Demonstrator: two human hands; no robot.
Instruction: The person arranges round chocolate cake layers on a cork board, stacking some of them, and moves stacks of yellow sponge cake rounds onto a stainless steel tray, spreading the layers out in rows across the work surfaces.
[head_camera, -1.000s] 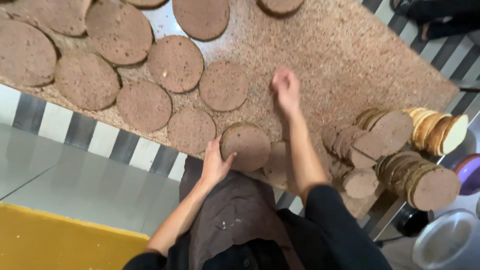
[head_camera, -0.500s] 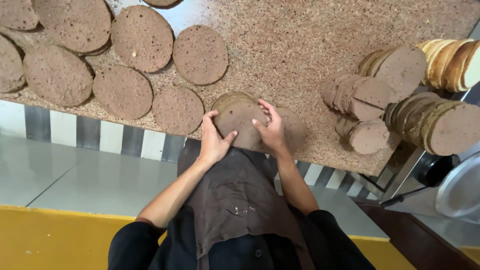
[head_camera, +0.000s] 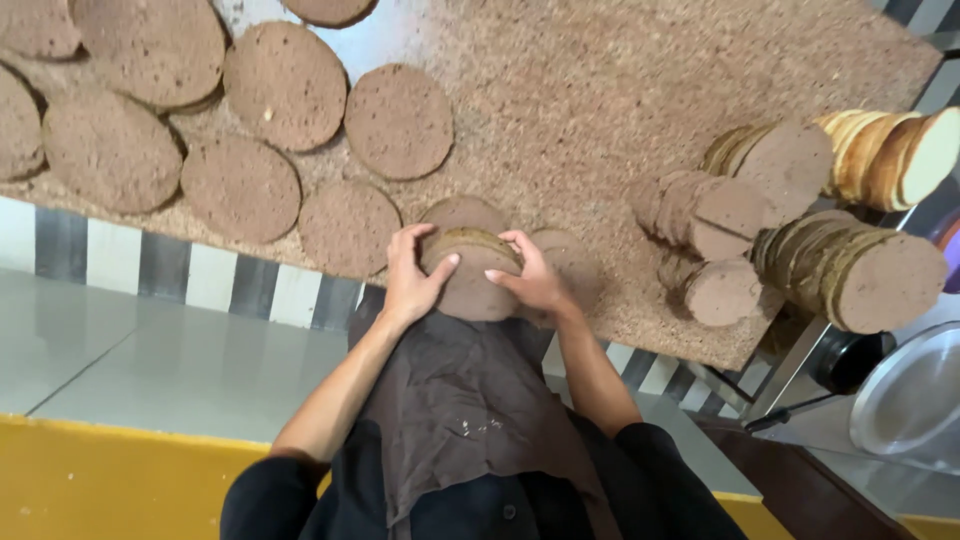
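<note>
Both my hands hold a small stack of brown crumb-coated round discs (head_camera: 470, 275) at the near edge of the crumb-covered worktop (head_camera: 640, 80). My left hand (head_camera: 412, 280) grips the stack's left side and my right hand (head_camera: 535, 280) grips its right side. Single coated discs lie flat just behind the stack, one of them (head_camera: 465, 212) touching it. Further flat discs (head_camera: 398, 120) are spread over the left half of the worktop.
Stacks of coated discs (head_camera: 850, 275) lean on edge at the right, with pale uncoated discs (head_camera: 890, 150) behind them. A metal bowl (head_camera: 915, 395) sits lower right. A striped table edge (head_camera: 180, 275), grey floor and a yellow strip lie below.
My right hand came back from the far worktop and closed on the disc stack beside my left hand. The view shifted left and lower over the table edge.
</note>
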